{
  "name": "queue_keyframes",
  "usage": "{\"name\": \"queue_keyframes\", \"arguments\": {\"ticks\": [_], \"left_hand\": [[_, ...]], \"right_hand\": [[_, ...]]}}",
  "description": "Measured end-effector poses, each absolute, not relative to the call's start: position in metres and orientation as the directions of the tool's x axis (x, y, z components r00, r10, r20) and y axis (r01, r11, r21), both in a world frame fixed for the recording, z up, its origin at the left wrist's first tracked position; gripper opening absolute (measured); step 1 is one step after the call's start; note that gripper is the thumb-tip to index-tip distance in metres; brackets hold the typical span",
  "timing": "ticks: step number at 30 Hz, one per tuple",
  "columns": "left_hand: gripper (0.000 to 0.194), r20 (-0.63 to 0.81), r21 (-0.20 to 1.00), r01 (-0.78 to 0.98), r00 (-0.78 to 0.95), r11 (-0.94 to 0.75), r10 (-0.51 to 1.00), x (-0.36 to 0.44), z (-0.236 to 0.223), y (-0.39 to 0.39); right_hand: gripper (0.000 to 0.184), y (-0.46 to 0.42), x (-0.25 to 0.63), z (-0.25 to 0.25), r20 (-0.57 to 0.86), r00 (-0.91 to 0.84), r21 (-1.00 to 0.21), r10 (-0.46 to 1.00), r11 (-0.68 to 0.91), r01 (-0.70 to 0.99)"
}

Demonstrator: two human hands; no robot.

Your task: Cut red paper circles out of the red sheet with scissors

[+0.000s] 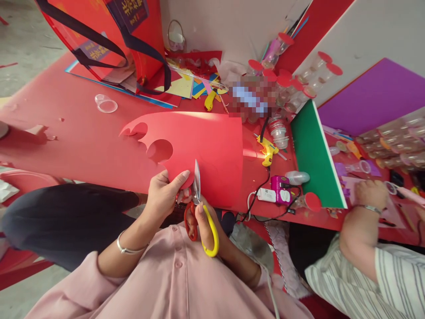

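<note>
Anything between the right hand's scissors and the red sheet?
Nothing visible. The blades of the scissors, in the right hand, overlap the red sheet at its near side. The left hand pinches the sheet just left of the blades, not between.

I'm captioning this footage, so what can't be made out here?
Head view: smooth curved red sheet, part of its edge, hidden by the left hand.
Head view: whatever lies behind the blue-and-red pixelated patch.
Head view: tall red bag with dark straps, its top, cut off by the upper edge.
Head view: printing on the white rectangular block, too small.
</note>
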State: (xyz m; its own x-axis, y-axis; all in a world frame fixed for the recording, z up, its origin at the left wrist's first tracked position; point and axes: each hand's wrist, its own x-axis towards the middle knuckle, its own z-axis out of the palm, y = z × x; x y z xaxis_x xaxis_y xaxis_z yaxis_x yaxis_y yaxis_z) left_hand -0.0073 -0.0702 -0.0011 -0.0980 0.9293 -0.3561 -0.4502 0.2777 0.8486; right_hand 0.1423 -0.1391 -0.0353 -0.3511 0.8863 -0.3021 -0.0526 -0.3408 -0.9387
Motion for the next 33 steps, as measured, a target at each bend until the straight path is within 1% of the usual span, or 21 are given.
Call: {"name": "queue_keyframes", "arguments": {"ticks": [5,11,21,27,33], "left_hand": [[0.050,-0.351,0.866,-0.416,-0.114,0.277,0.929,-0.009,-0.003,-0.070],[0.048,-0.348,0.864,-0.425,-0.115,0.271,0.930,-0.010,-0.003,-0.070],[0.048,-0.346,0.875,-0.398,-0.120,0.275,0.930,-0.013,-0.003,-0.069],[0.052,-0.327,0.888,-0.382,-0.134,0.256,0.935,-0.015,0.000,-0.068],[0.049,-0.316,0.894,-0.372,-0.128,0.250,0.940,-0.017,0.000,-0.067]], "right_hand": [[0.068,-0.139,0.142,-0.035,-0.281,-0.359,-0.945,0.890,-0.321,-0.056],[0.073,-0.138,0.141,-0.033,-0.316,-0.341,-0.934,0.885,-0.354,-0.053],[0.071,-0.141,0.144,-0.041,-0.335,-0.354,-0.920,0.873,-0.384,-0.078],[0.070,-0.140,0.144,-0.040,-0.339,-0.372,-0.912,0.864,-0.399,-0.096],[0.072,-0.138,0.146,-0.035,-0.340,-0.367,-0.915,0.866,-0.394,-0.083]]}}
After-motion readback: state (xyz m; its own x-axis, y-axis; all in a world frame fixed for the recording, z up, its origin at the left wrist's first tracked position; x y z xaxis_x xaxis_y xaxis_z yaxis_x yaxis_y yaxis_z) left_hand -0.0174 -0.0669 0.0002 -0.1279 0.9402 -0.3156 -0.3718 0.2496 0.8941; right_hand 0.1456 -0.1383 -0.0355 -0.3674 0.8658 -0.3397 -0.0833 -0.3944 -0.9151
